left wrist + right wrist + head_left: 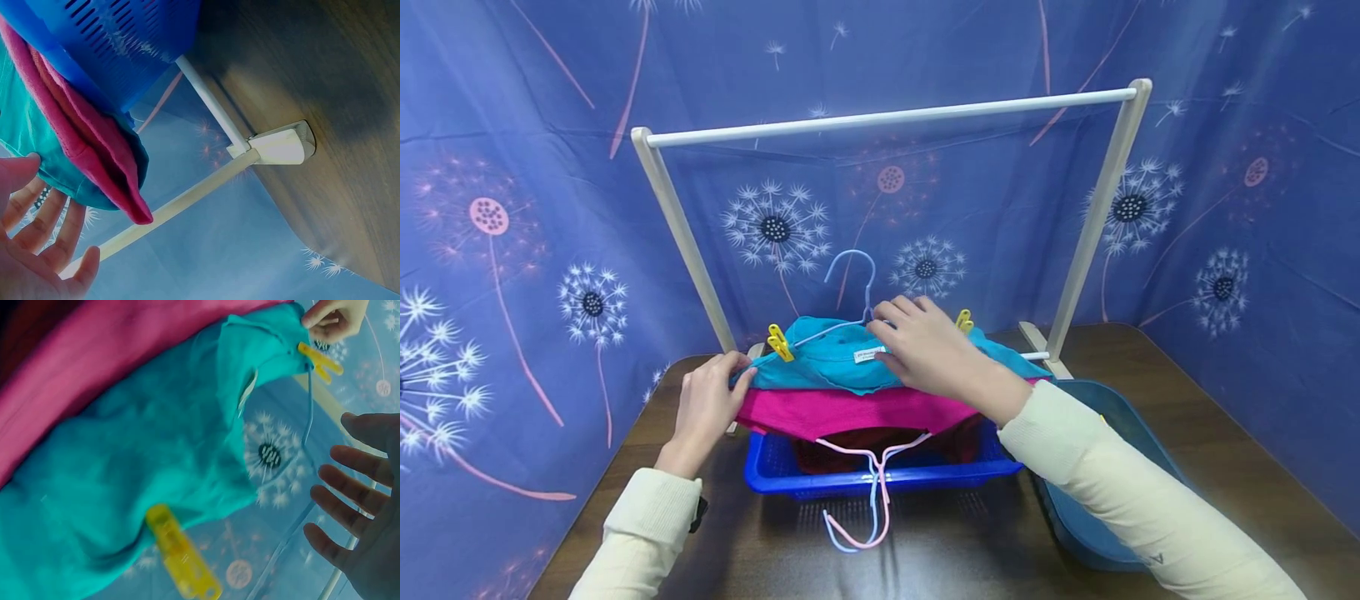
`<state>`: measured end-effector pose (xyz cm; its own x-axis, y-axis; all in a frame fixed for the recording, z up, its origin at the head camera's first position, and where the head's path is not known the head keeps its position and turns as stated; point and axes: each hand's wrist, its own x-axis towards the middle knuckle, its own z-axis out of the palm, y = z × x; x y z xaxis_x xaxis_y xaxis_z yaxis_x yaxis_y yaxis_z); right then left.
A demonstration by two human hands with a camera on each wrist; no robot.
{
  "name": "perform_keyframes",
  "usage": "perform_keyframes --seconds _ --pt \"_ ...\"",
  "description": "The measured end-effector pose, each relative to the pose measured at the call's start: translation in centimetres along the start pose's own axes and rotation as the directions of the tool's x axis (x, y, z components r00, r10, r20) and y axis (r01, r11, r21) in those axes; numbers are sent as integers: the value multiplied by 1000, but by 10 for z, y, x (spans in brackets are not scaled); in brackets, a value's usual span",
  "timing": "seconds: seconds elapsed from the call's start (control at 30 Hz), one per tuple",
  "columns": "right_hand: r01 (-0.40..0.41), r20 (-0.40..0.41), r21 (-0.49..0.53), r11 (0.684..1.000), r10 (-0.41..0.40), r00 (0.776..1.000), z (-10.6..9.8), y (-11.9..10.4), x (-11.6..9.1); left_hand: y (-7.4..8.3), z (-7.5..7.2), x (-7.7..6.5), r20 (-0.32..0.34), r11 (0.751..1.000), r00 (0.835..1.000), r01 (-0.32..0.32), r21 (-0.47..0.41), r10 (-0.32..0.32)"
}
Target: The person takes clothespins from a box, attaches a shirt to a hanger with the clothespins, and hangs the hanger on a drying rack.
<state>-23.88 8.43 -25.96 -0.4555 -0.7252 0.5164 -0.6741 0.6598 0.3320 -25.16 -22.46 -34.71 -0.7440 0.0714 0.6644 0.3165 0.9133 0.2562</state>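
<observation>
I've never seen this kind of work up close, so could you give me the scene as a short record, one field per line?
Left hand: pinching one shoulder of the teal garment
Right hand: fingers extended, near the upright blue hook
Clips: two, yellow, on the teal garment
Beneath it: pink garment
Basket: blue, below the garments
Lower hooks: one pink, one blue, pointing down
Rack: behind the garments
</observation>
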Motion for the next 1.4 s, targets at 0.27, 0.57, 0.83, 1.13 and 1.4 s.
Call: perform_keyframes --seconds 0.27,0.57,0.83,1.13,1.4 --pt "-139 15 22 990 138 990 -7 29 -23 2 -2 2 6 1000 1000 -1 4 1" --pt "-242 -15 60 968 243 970 -13 53 -51 2 -2 2 1 1000 1000 5 2 -5" --pt "-309 -15 105 945 313 950 -9 65 -79 1 -1 1 1 1000 1000 6 3 -6" --pt "-379 46 118 918 376 925 10 70 -105 0 0 0 -3 1000 1000 0 6 0" --pt "-404 96 161 901 393 915 29 70 -114 0 1 -1 -5 1000 1000 -4 10 4"
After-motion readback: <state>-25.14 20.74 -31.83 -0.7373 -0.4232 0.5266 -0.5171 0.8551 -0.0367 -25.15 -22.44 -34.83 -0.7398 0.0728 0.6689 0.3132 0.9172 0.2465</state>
